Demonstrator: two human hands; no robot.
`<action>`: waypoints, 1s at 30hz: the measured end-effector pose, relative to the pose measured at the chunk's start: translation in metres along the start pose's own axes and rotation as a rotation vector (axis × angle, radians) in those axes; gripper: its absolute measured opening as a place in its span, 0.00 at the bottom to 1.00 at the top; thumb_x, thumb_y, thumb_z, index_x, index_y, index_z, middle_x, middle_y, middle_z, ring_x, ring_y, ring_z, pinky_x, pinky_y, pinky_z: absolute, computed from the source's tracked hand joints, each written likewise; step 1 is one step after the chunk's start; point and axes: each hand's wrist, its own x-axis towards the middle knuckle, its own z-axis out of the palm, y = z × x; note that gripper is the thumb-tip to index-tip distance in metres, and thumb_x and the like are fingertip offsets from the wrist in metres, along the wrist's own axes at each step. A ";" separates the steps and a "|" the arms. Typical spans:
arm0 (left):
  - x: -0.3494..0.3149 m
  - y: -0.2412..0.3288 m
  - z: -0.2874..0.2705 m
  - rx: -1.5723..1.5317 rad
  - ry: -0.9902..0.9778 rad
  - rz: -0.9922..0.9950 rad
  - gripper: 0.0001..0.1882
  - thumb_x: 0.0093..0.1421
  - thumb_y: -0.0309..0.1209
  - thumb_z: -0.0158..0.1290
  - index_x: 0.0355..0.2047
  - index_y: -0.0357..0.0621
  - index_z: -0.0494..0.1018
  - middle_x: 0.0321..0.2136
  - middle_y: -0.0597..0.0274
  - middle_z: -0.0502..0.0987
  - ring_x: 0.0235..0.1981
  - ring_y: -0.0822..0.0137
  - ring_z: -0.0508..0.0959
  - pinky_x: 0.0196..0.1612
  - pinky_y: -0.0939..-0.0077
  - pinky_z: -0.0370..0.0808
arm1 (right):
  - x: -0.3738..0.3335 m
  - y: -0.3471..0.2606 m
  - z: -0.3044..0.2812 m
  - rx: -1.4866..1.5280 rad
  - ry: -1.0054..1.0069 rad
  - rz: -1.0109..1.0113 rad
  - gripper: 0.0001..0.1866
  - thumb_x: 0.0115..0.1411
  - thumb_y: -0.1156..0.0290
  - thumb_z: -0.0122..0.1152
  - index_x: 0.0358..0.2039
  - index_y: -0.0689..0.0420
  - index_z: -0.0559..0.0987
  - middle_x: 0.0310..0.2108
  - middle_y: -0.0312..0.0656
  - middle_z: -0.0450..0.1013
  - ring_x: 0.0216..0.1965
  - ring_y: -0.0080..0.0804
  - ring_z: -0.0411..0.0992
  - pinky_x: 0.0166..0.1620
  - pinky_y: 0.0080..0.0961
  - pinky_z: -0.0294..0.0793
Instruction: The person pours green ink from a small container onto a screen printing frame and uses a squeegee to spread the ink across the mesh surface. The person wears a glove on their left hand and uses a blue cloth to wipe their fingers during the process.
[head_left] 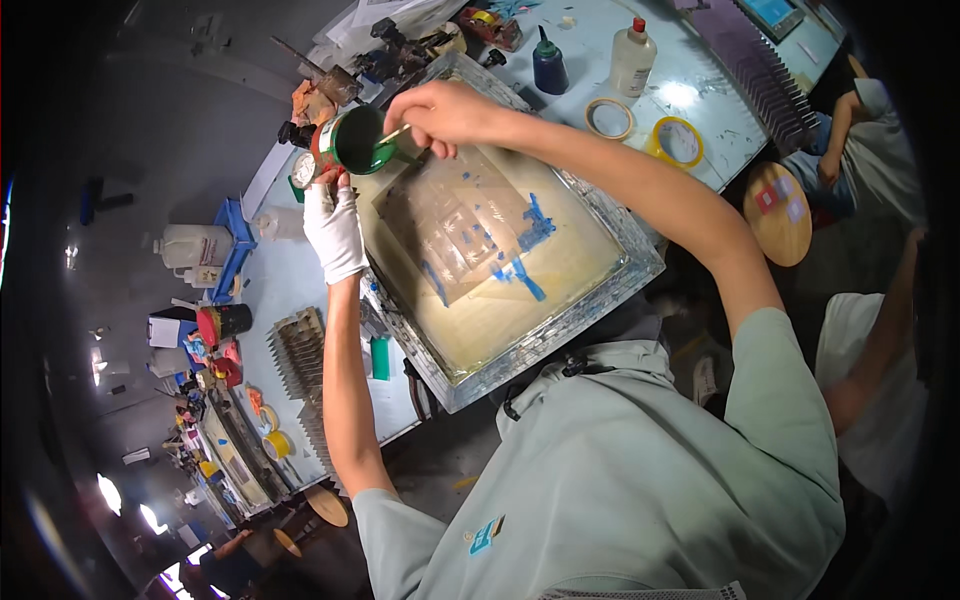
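My left hand, in a white fingerless-looking glove, grips a red and green tin can from below. The can is tipped on its side, its dark green mouth facing right. My right hand is bare and closed around a thin pale stick, whose lower end reaches the can's mouth. What is inside the can I cannot make out. Below both hands lies a screen-printing frame with a speckled grey border. Its yellowish mesh carries a pale printed pattern and blue patches.
A dark squeeze bottle, a white bottle with red cap and two tape rolls stand beyond my right arm. Metal racks and a blue tray are leftward. Other people sit at right, near a round wooden stool.
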 end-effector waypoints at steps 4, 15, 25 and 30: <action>-0.002 -0.007 -0.002 0.018 0.019 0.029 0.08 0.66 0.29 0.58 0.42 0.40 0.78 0.36 0.59 0.81 0.36 0.67 0.79 0.45 0.73 0.75 | -0.023 -0.019 -0.027 -0.002 0.040 0.001 0.17 0.68 0.72 0.42 0.45 0.56 0.81 0.21 0.34 0.72 0.15 0.18 0.70 0.19 0.18 0.71; 0.005 0.002 -0.003 0.015 0.002 0.021 0.08 0.66 0.31 0.58 0.43 0.43 0.78 0.37 0.58 0.82 0.36 0.69 0.79 0.44 0.73 0.76 | 0.010 0.000 0.003 -0.041 0.047 -0.043 0.17 0.69 0.72 0.42 0.46 0.54 0.81 0.23 0.34 0.73 0.19 0.18 0.73 0.21 0.18 0.74; 0.002 0.010 -0.004 0.027 0.008 0.039 0.09 0.67 0.31 0.57 0.44 0.41 0.78 0.36 0.59 0.82 0.33 0.71 0.78 0.41 0.75 0.76 | -0.025 -0.025 -0.032 -0.085 0.078 -0.067 0.16 0.67 0.71 0.43 0.43 0.56 0.82 0.19 0.32 0.70 0.14 0.17 0.68 0.19 0.18 0.69; 0.006 0.011 -0.003 0.037 -0.036 0.034 0.09 0.69 0.28 0.54 0.47 0.38 0.76 0.39 0.64 0.80 0.36 0.77 0.76 0.39 0.80 0.77 | -0.003 -0.017 -0.009 -0.072 0.079 -0.108 0.16 0.66 0.67 0.46 0.44 0.54 0.83 0.24 0.36 0.75 0.18 0.22 0.74 0.22 0.22 0.76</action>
